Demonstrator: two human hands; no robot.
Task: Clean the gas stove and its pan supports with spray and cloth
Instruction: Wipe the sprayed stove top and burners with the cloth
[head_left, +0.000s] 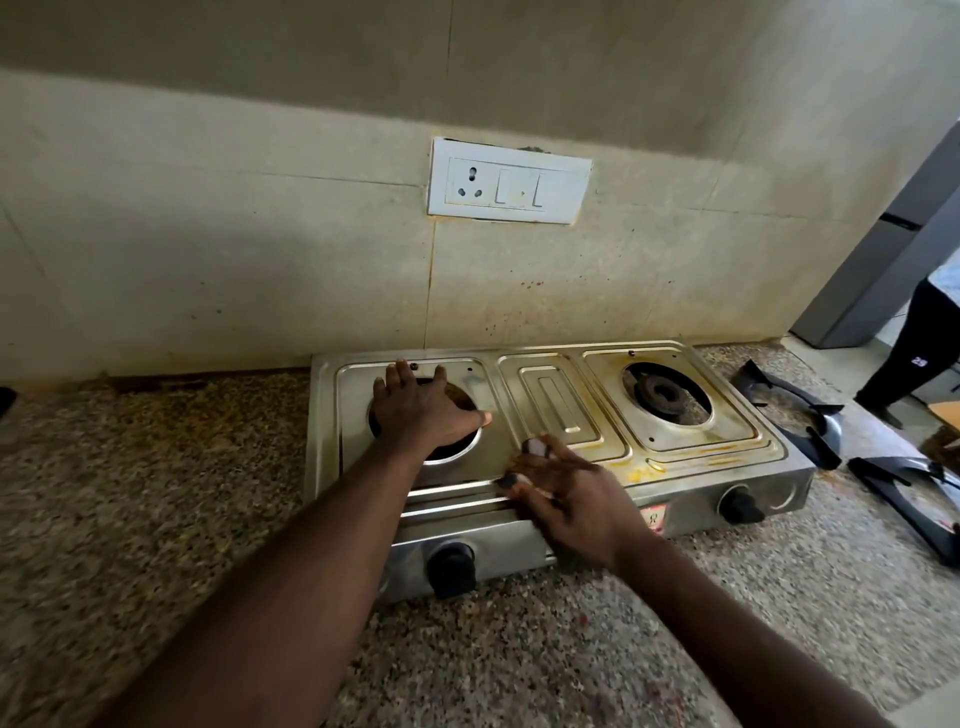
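Head view: the steel gas stove (566, 410) sits on the speckled worktop (156, 467) against the far wall (208, 260). The left hand (415, 410) lies flat, fingers spread, over the left burner opening (452, 451). The right hand (576, 493), blurred, rests at the stove's near edge with fingers loosely extended. Two black pan supports (789, 389) lie on the worktop just right of the stove.
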